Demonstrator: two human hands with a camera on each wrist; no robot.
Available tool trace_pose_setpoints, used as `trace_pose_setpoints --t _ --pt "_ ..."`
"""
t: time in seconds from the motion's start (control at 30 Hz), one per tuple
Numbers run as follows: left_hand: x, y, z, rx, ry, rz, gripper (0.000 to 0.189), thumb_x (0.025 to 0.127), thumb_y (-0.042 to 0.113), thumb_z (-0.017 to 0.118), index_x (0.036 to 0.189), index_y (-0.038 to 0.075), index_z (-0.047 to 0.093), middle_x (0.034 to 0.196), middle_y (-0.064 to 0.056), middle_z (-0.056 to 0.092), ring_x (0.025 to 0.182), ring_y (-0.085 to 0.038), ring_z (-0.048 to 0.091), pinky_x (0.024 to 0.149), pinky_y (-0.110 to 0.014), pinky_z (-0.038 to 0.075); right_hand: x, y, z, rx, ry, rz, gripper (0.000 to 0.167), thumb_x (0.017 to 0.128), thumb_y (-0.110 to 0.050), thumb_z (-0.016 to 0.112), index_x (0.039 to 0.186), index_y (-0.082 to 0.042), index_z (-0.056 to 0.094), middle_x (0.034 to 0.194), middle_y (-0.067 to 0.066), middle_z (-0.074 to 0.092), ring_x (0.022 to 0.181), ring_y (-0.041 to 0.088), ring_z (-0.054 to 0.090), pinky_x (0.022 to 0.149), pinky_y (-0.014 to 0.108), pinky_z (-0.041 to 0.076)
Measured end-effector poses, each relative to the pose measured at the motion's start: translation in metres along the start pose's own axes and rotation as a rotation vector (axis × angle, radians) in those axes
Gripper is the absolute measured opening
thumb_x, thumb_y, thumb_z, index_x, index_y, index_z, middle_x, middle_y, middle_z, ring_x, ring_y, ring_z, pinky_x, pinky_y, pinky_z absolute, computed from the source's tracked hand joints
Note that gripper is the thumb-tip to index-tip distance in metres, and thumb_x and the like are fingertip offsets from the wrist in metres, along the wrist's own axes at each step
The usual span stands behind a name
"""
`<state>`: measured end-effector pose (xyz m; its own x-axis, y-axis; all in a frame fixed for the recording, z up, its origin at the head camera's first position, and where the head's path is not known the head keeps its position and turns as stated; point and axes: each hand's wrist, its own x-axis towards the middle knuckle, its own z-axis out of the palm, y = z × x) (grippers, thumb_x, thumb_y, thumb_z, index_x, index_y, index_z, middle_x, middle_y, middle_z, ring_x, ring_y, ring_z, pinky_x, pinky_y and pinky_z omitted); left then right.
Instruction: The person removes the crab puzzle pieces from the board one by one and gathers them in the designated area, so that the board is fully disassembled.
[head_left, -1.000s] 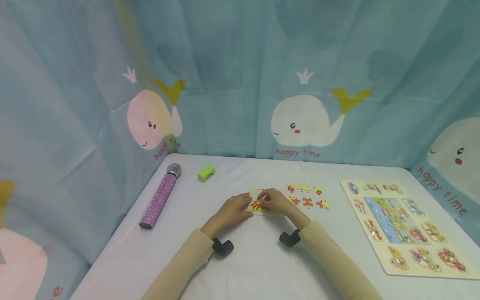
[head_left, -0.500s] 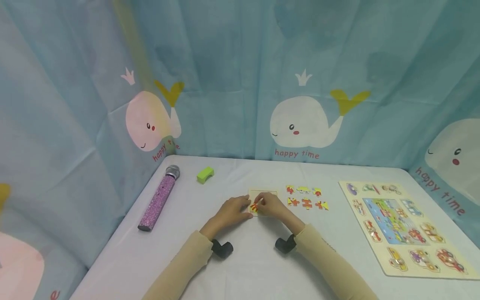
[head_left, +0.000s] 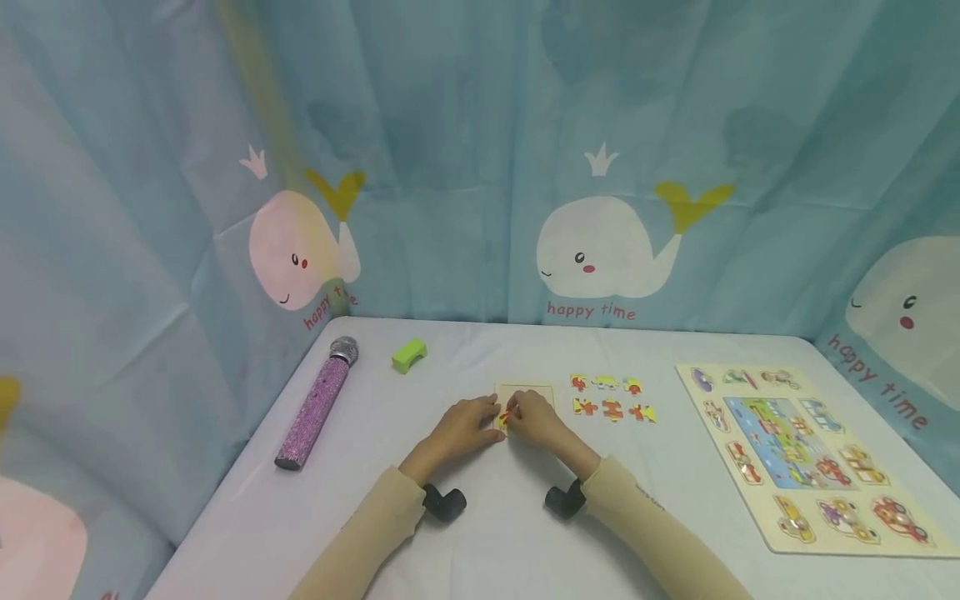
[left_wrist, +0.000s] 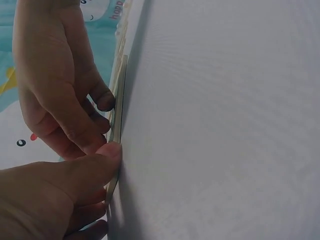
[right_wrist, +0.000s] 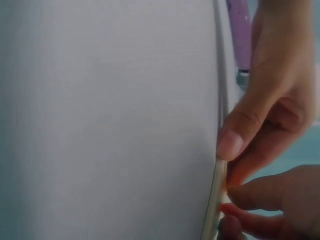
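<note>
A small wooden puzzle board [head_left: 528, 387] lies flat on the table, partly covered by both hands. My left hand [head_left: 467, 427] holds the board at its left side, with the thumb on the near edge, as the left wrist view shows the left thumb [left_wrist: 111, 152] there. With bent fingers, my right hand [head_left: 534, 419] pinches a red and yellow puzzle piece [head_left: 504, 419] low at the board's left side. The fingers hide most of that piece. Right of the board lie several loose pieces in two rows, among them an orange-red piece [head_left: 612, 410].
A larger wooden picture board [head_left: 806, 500] with vehicle shapes lies at the right. A sparkly purple microphone [head_left: 313, 417] rests along the left side, and a green arch block [head_left: 409, 356] sits near the back. Whale-printed curtains [head_left: 450, 233] surround the white table [head_left: 495, 542].
My right hand has moved left across the small board with the piece, close to the left hand. The left hand keeps its place on the board. The head view has shifted slightly.
</note>
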<state>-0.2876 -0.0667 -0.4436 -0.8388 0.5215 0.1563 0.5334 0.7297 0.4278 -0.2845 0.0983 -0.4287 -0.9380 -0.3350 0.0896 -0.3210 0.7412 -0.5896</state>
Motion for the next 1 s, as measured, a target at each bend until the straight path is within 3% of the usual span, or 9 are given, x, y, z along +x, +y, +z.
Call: trace_pose_setpoints --t 0.2,0.37,0.63,0.77,1.0 --pt "0.0 -0.001 0.003 0.002 0.017 0.021 0.049 0.08 0.03 0.07 0.118 0.001 0.06 0.132 -0.015 0.052 0.119 -0.03 0.053 0.097 -0.042 0.044 -0.001 0.004 0.001 0.032 0.013 -0.006 0.016 0.082 -0.001 0.06 0.097 -0.001 0.052 0.069 0.004 0.049 0.055 0.011 0.041 0.049 0.021 0.032" --pt "0.0 -0.001 0.002 0.013 0.019 0.025 0.049 0.079 0.03 0.071 0.117 0.001 0.061 0.131 -0.015 0.053 0.117 -0.03 0.054 0.096 -0.042 0.045 -0.003 0.007 0.0 0.091 0.022 -0.016 0.016 0.085 -0.002 0.058 0.097 -0.004 0.05 0.068 0.004 0.055 0.055 0.01 0.045 0.049 0.02 0.035" --pt "-0.003 0.001 0.001 0.018 0.039 0.062 0.046 0.08 0.028 0.07 0.114 -0.002 0.062 0.128 -0.019 0.055 0.115 -0.033 0.056 0.094 -0.044 0.045 -0.004 0.013 -0.002 0.115 0.095 0.027 0.006 0.082 -0.008 0.067 0.086 -0.007 0.061 0.075 0.001 0.062 0.064 0.01 0.053 0.056 0.021 0.043" --pt "-0.005 0.003 -0.001 0.002 0.036 0.058 0.044 0.08 0.024 0.07 0.115 -0.001 0.062 0.129 -0.019 0.054 0.116 -0.033 0.054 0.096 -0.045 0.044 -0.004 0.016 -0.006 0.183 0.124 0.057 0.006 0.079 -0.012 0.071 0.079 -0.007 0.068 0.075 0.001 0.067 0.065 0.008 0.056 0.058 0.02 0.044" --pt "-0.002 0.001 -0.002 -0.016 0.017 0.02 0.048 0.08 0.025 0.071 0.119 -0.001 0.059 0.132 -0.017 0.052 0.12 -0.032 0.052 0.1 -0.044 0.041 -0.008 0.026 -0.029 0.321 0.118 0.121 0.011 0.081 -0.017 0.069 0.086 -0.007 0.069 0.086 0.004 0.07 0.071 0.009 0.058 0.062 0.02 0.047"
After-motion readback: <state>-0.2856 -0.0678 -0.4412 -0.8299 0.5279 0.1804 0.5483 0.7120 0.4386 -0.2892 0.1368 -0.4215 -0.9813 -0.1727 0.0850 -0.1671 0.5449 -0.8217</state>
